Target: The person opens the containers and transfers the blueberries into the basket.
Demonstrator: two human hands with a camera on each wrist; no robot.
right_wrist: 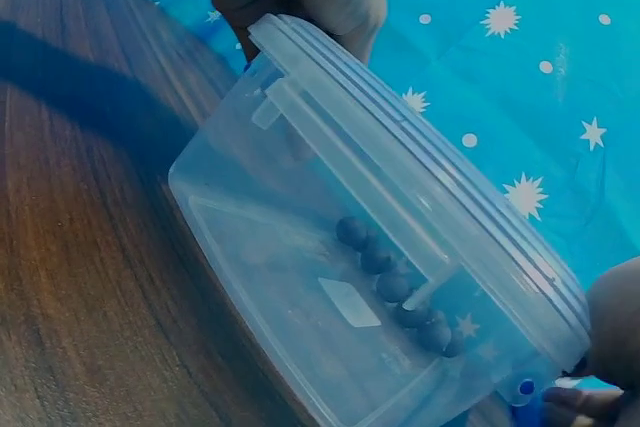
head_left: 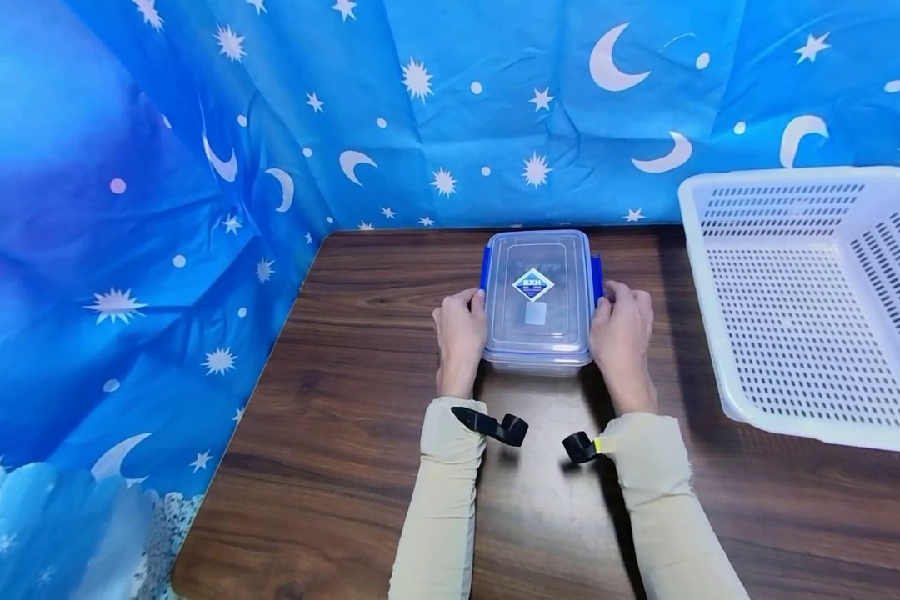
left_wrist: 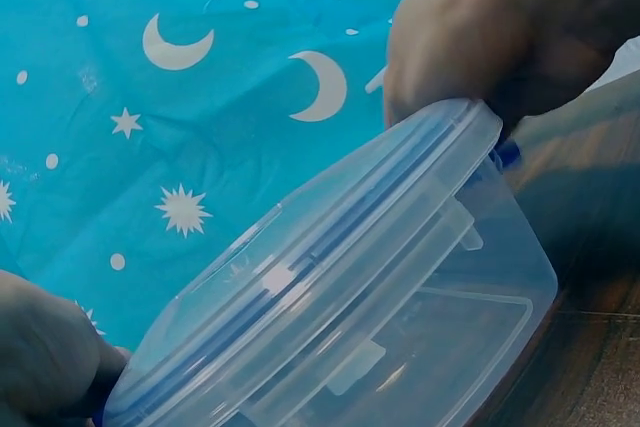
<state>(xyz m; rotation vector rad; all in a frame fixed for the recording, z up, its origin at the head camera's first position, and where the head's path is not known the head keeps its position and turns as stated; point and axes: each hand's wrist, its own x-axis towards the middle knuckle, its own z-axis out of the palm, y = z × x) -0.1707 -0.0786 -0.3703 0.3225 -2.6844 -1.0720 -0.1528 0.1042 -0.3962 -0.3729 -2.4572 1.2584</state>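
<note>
A clear plastic food container [head_left: 555, 329] with a lid and blue side clips lies on the table between both hands. My left hand [head_left: 460, 337] grips its left side, fingers curled at the edge by the left clip. On the opposite side, my right hand [head_left: 624, 342] holds the container by the blue right clip [head_left: 597, 275], which sticks outward. The lid carries a blue and white diamond label [head_left: 532, 285]. Through the wall, the right wrist view shows several small dark balls [right_wrist: 393, 287] gathered inside. Most fingertips are hidden behind the container's sides.
To the right stands a large white perforated basket [head_left: 735, 367]. The dark wood-grain table [head_left: 330, 417] meets a blue curtain [head_left: 435, 125] with stars and moons at its back and left. Black straps with small cameras [head_left: 512, 430] jut inward from the wrists.
</note>
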